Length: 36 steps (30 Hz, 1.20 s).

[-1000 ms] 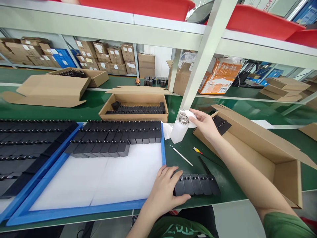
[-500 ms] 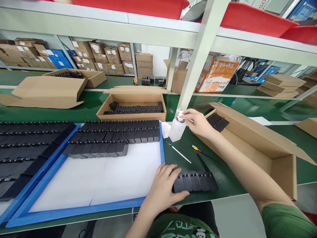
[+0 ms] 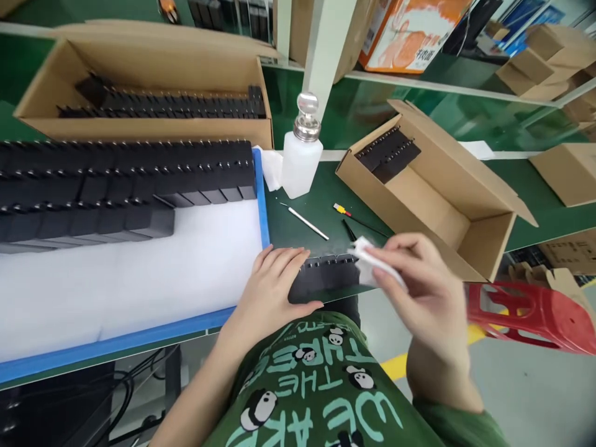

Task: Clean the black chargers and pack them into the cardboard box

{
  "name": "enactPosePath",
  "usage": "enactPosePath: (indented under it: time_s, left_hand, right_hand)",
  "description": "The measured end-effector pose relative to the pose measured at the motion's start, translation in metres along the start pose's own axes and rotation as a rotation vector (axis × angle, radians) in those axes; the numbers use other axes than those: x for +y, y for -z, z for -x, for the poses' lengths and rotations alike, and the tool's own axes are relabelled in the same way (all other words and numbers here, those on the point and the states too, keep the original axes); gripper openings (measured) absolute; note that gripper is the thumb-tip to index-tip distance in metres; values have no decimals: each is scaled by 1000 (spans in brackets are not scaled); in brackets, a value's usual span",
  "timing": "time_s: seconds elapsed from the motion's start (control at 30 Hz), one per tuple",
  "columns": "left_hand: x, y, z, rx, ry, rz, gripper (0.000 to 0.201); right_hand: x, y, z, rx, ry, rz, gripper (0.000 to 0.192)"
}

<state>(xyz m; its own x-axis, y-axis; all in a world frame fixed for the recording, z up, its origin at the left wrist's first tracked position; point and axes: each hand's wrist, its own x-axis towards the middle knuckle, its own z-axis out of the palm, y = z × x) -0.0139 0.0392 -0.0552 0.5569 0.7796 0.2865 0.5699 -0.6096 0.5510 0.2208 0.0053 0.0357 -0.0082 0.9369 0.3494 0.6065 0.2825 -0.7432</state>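
Observation:
My left hand (image 3: 272,282) rests on the left end of a short row of black plastic parts (image 3: 328,276) lying at the front edge of the green bench. My right hand (image 3: 419,292) pinches a small white wipe (image 3: 370,264) and holds it just right of that row, touching its right end. A white dispenser bottle (image 3: 300,155) with a metal pump top stands behind, beside the blue-framed tray (image 3: 261,198) of white foam carrying rows of black parts (image 3: 125,183).
An open cardboard box (image 3: 442,205) with a few black parts lies to the right. Another box (image 3: 144,93) of black parts sits behind the tray. A thin metal rod (image 3: 307,223), a yellow-tipped tool (image 3: 344,211) and black tweezers lie on the bench. A red stool (image 3: 535,313) stands at right.
My right hand left the bottle top and came down to the black row with the white wipe. The view tilted downward. My left hand stayed on the row.

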Motion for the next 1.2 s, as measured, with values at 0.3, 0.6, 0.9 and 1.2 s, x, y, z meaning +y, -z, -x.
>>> enactPosePath:
  time_s: [0.3, 0.6, 0.9, 1.2]
  left_hand:
    - [20, -12, -23, -3, 64, -59, 31]
    - [21, -12, -24, 1, 93, -12, 23]
    - [14, 2, -12, -70, 103, 10, 74]
    - [6, 0, -5, -37, 160, 46, 64]
  right_hand:
    - [10, -67, 55, -181, 183, 387, 61]
    - [13, -81, 49, -264, 224, 565, 70]
    - [-8, -32, 51, -406, 88, 162, 68]
    - [0, -83, 49, -375, 304, 361, 64]
